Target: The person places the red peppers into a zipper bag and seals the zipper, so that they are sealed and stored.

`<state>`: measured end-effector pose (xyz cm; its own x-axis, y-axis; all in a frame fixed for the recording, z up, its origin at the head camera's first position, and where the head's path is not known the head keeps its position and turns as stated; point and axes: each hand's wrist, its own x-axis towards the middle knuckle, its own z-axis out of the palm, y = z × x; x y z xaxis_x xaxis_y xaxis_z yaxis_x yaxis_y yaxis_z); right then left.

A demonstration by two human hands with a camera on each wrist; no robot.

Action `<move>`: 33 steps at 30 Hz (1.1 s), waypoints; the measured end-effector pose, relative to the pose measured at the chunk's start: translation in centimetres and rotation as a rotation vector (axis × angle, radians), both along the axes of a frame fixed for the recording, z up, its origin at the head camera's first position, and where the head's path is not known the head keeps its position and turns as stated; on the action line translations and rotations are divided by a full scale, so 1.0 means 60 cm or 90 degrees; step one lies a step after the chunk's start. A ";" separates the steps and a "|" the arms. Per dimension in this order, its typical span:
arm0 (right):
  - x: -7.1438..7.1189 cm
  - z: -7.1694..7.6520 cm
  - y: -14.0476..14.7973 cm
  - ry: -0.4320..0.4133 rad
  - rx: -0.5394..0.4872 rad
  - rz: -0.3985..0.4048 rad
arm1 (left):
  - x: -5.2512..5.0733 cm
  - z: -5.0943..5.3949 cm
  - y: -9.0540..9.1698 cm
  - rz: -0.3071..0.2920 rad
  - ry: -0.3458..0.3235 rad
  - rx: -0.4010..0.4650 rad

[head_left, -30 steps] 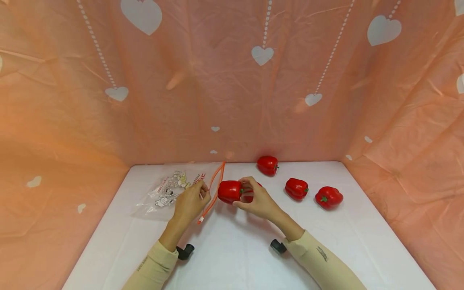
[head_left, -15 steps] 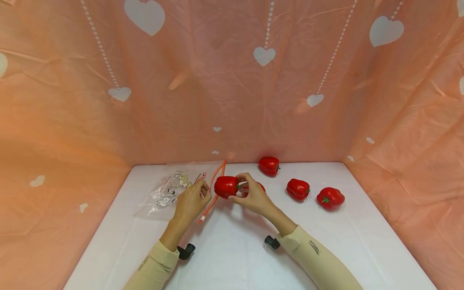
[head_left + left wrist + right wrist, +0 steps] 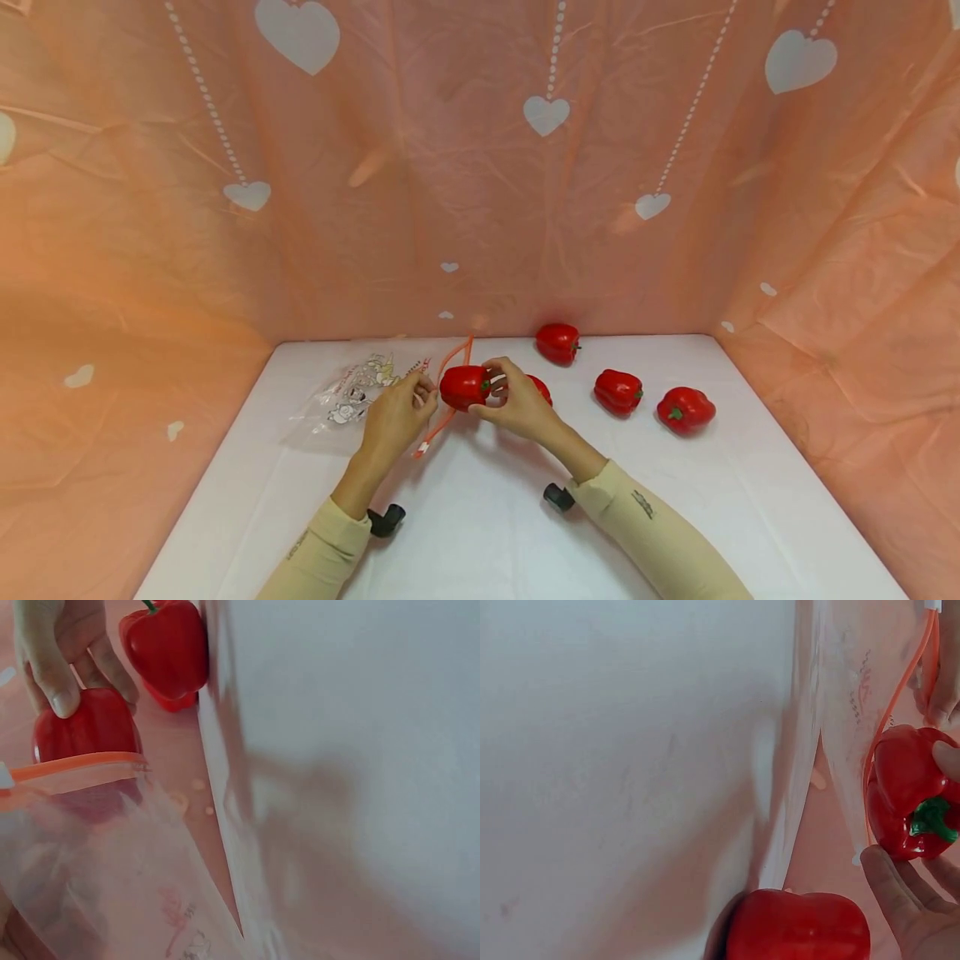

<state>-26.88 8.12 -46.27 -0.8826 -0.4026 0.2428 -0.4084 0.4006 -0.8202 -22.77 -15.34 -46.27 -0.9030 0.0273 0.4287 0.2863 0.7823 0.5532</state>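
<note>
Grips red pepper (image 3: 462, 387) in right hand (image 3: 525, 408), between thumb and spread fingers, stem toward palm, at mouth of plastic bag (image 3: 348, 404); pinches orange rim (image 3: 82, 762) with left hand (image 3: 396, 418).

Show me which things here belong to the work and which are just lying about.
Seemingly in the work:
red pepper, held in the right hand
clear bag, its orange edge pinched by the left hand

Just lying on the table:
back pepper
rightmost pepper
pepper between those two
pepper partly hidden by the right hand
Possibly these belong too.
</note>
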 end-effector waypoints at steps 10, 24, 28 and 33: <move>-0.007 -0.003 -0.002 0.014 0.051 -0.011 | 0.000 0.007 -0.003 -0.029 -0.073 0.092; -0.020 -0.010 -0.020 0.001 0.047 -0.006 | -0.004 0.005 -0.007 -0.085 -0.098 0.159; -0.023 -0.012 -0.027 -0.006 0.048 -0.004 | -0.004 0.005 -0.006 -0.092 -0.098 0.173; -0.025 -0.015 -0.036 0.000 0.059 -0.005 | -0.003 0.009 -0.004 -0.102 -0.101 0.187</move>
<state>-28.37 5.97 -47.17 -0.8857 -0.4162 0.2057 -0.4054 0.4774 -0.7796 -22.92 -15.59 -45.70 -0.9529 0.0705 0.2950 0.2857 0.5355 0.7947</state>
